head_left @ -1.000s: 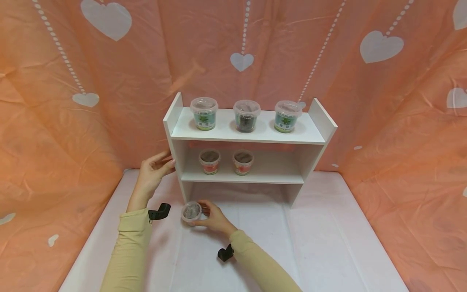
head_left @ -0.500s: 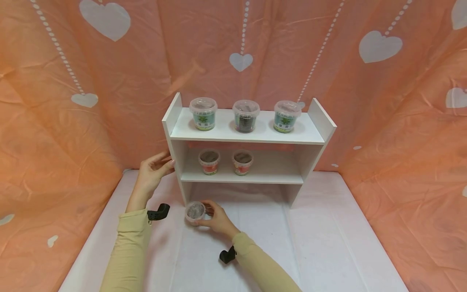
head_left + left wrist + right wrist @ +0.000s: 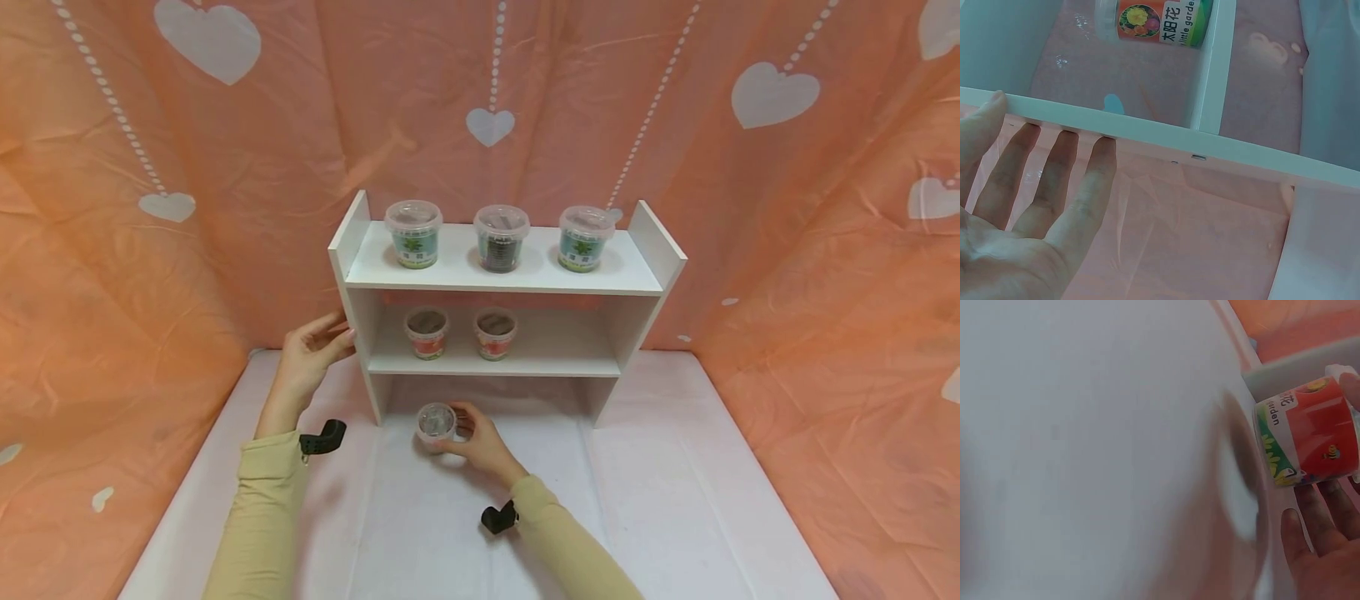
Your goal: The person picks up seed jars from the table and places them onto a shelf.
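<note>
In the head view my right hand (image 3: 483, 442) grips a small clear plastic tub (image 3: 437, 423) with a lid, below the shelf unit's front. The right wrist view shows its red flower label (image 3: 1322, 434), fingers on the rim and side; its shadow lies apart, so it seems raised off the table. My left hand (image 3: 306, 362) rests against the left side panel of the white shelf unit (image 3: 495, 367). In the left wrist view, extended fingers (image 3: 1094, 187) touch the panel's outer face (image 3: 1166, 139), the thumb at its edge.
Two red-labelled tubs (image 3: 427, 337) stand on the middle shelf, left and centre. Along the top shelf are three larger tubs, one of them green-labelled (image 3: 583, 242) at the right. A white cloth (image 3: 675, 483) covers the table; orange heart-patterned curtains (image 3: 112, 292) surround it.
My right hand has carried the tub rightward and slightly toward the shelf unit, from near its left leg to in front of the bottom opening. The left hand stays against the panel.
</note>
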`<state>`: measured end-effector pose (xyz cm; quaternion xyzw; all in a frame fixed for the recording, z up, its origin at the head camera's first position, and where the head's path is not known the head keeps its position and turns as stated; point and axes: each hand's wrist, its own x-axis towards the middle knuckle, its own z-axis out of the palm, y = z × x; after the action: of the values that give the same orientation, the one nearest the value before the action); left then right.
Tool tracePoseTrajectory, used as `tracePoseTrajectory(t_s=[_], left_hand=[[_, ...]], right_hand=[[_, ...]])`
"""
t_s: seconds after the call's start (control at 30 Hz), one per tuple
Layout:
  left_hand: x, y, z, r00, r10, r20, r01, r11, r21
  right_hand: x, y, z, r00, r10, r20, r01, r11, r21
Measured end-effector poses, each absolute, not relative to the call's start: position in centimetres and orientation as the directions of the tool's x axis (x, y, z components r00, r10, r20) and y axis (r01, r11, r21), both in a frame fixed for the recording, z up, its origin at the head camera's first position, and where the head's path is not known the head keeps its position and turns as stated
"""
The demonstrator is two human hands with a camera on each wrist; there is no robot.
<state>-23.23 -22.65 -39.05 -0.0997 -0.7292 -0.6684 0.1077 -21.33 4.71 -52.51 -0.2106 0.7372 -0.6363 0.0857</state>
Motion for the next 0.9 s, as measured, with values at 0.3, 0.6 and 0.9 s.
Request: tracePoseTrajectory(t_s=[0.3,0.6,0.9], left_hand=[[-23.3,-22.7,-39.2,-0.955,-0.003,0.296,0.295,0.082,0.952],[-23.4,-22.9,-39.2,-0.948,0.008,0.317,0.317,0.080,0.945],[-23.3,-22.8,-39.1,-0.951,0.015,0.308,0.308,0.079,0.948]], right_hand=[[-22.1,8.9,-51.8,-0.901,-0.397,0.175,-0.237,0.112,-0.965],[-21.5,12.0,-50.5,-0.913,-0.357,0.196,-0.268,0.166,-0.949],[-20.7,14.4,-48.6,-0.923,-0.316,0.220,-0.295,0.211,-0.932]])
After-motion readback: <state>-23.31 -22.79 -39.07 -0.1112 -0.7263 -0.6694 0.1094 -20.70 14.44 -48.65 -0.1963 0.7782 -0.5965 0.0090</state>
